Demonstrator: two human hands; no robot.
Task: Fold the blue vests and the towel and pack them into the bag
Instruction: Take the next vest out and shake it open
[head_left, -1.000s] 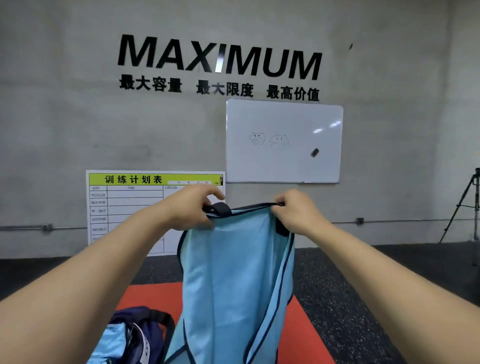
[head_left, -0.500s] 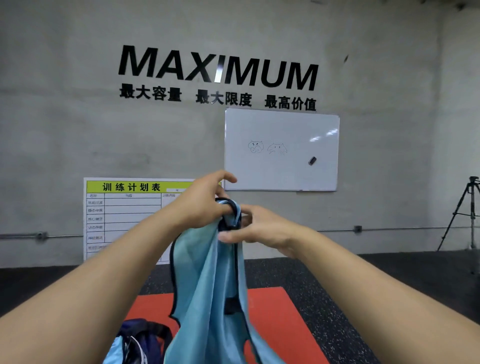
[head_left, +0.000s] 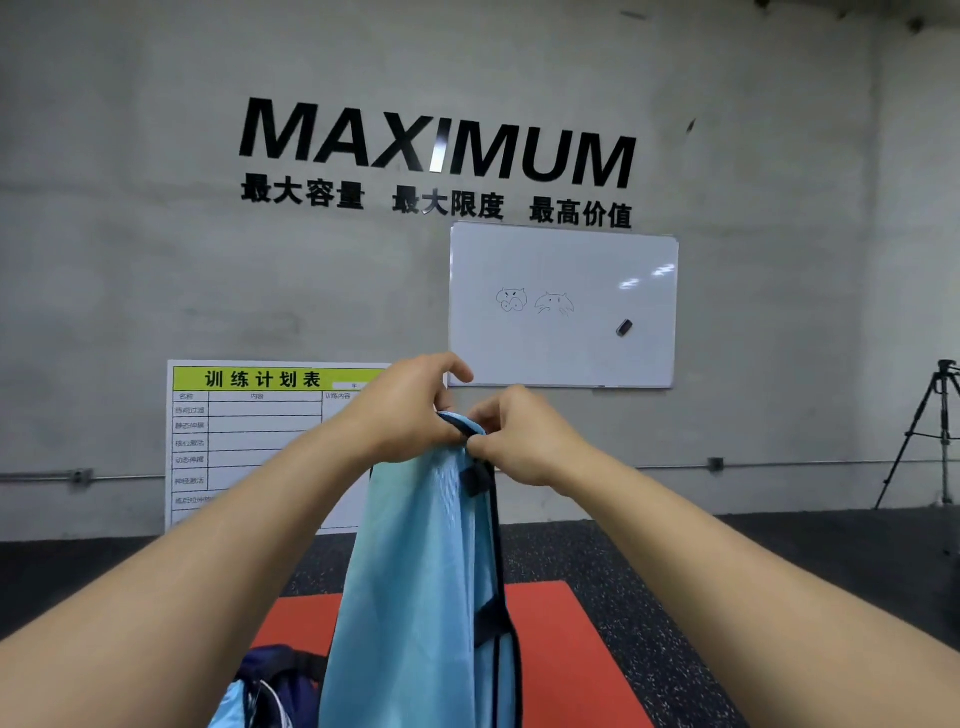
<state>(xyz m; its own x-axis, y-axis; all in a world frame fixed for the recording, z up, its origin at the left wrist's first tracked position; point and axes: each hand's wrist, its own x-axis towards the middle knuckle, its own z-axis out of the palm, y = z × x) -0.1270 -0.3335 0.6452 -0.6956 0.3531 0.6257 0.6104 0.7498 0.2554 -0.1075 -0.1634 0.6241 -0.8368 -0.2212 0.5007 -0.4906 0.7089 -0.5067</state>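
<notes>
A light blue vest (head_left: 421, 587) with dark trim hangs in the air in front of me, folded lengthwise into a narrow strip. My left hand (head_left: 410, 410) grips its top edge, and my right hand (head_left: 519, 441) pinches the same top edge right beside it, so both hands touch. Low at the bottom left sits a dark navy bag (head_left: 280, 680) with light blue cloth (head_left: 231, 706) showing in it. No towel is in view.
A red mat (head_left: 566, 649) lies on the dark speckled floor below the vest. A concrete wall carries a whiteboard (head_left: 563, 306) and a training-schedule board (head_left: 260, 436). At the far right stands a black tripod (head_left: 930, 431).
One second ago my hands held the vest's top edge spread wide. They have come together, folding the vest in half lengthwise, and now hold its top as one bunch.
</notes>
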